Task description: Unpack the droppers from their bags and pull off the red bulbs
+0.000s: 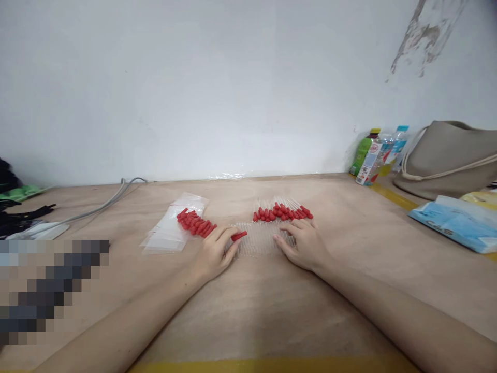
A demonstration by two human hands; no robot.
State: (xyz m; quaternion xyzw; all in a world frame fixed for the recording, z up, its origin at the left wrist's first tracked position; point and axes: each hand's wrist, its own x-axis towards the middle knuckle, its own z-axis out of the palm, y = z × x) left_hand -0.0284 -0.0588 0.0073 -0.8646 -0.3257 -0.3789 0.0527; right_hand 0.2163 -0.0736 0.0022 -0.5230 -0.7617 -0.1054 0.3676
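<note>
My left hand (pixel 215 251) is closed on a red rubber dropper bulb (pixel 239 235), pinched between thumb and fingers. A row of clear glass dropper tubes (pixel 258 239) lies side by side between my hands. At the row's right end my right hand (pixel 305 243) rests with thumb and fingers apart, the fingertips over or touching the tubes. Behind it lie several glass tubes fitted with red bulbs (pixel 283 211), bulb ends toward me. Beyond my left hand is a pile of loose red bulbs (pixel 194 223), partly on clear plastic bags (pixel 166 233).
Drink bottles (pixel 365 155) and a grey drawstring bag (pixel 450 155) stand at the right against the wall. Nearer is a blue tissue pack (pixel 446 220). A grey cable (pixel 104 204) and dark items (pixel 23 212) lie at the left. Part of the left side is pixelated.
</note>
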